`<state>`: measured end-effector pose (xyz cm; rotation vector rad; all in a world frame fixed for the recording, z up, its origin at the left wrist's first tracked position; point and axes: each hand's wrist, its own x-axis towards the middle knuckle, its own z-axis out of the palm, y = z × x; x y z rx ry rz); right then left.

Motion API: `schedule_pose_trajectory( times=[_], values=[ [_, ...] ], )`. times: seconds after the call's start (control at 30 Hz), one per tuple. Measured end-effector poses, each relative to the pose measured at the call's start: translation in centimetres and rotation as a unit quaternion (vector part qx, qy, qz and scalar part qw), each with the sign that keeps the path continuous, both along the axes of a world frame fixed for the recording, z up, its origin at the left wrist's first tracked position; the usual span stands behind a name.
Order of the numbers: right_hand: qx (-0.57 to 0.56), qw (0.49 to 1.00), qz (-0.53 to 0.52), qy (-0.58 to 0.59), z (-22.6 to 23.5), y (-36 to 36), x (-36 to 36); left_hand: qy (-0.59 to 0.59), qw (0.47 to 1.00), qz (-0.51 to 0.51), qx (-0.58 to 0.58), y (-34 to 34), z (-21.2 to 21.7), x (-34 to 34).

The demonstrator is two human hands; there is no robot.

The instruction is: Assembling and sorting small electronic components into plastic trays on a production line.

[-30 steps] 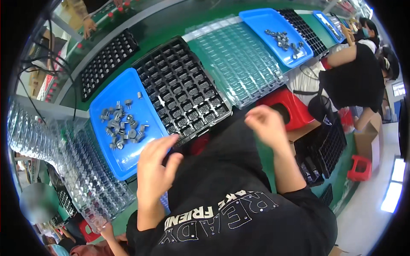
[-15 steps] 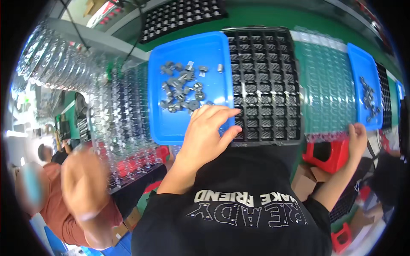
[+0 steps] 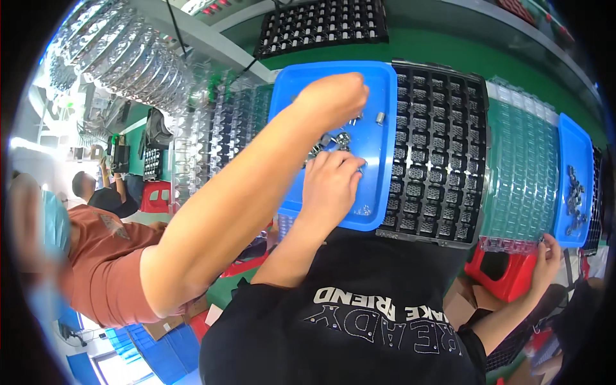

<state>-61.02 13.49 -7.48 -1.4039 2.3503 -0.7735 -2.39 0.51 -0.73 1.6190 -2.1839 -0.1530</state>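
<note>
My left hand (image 3: 330, 192) is over the near part of a blue tray (image 3: 362, 221), with its fingers bent and the tips together. A small dark speck shows at the fingertips, too small to name. Small grey metal parts (image 3: 340, 139) lie in the tray, partly hidden by a co-worker's forearm and hand (image 3: 337, 99). My right hand (image 3: 547, 260) is beside the near edge of a stack of clear plastic trays (image 3: 521, 173). Its fingers are curled with the tips close together; what they hold, if anything, cannot be made out.
A black tray with many pockets (image 3: 439, 154) stands between the blue tray and the clear stack. A second blue tray with parts (image 3: 574, 199) is at the right. Clear blister trays (image 3: 218, 141) stand at the left. Another black tray (image 3: 324, 29) lies at the back. A red stool (image 3: 504, 276) stands below.
The co-worker's arm has reached from the left into the blue tray. My view has shifted, moving the trays right and down. My left hand's fingers have drawn closer together over the tray.
</note>
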Motion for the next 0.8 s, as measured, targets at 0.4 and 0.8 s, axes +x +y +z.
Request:
schedule_pose_trajectory(
  times=[0.4,0.8],
  values=[
    [-0.201,0.972,-0.124,-0.012,-3.6,-0.6,0.8,0.033,0.998,0.025,0.043,2.0,0.5,0.5],
    [-0.236,0.939,-0.074,-0.239,1.5,-4.1,16.7,0.084,0.994,0.006,0.065,1.6,0.8,-0.2]
  ],
)
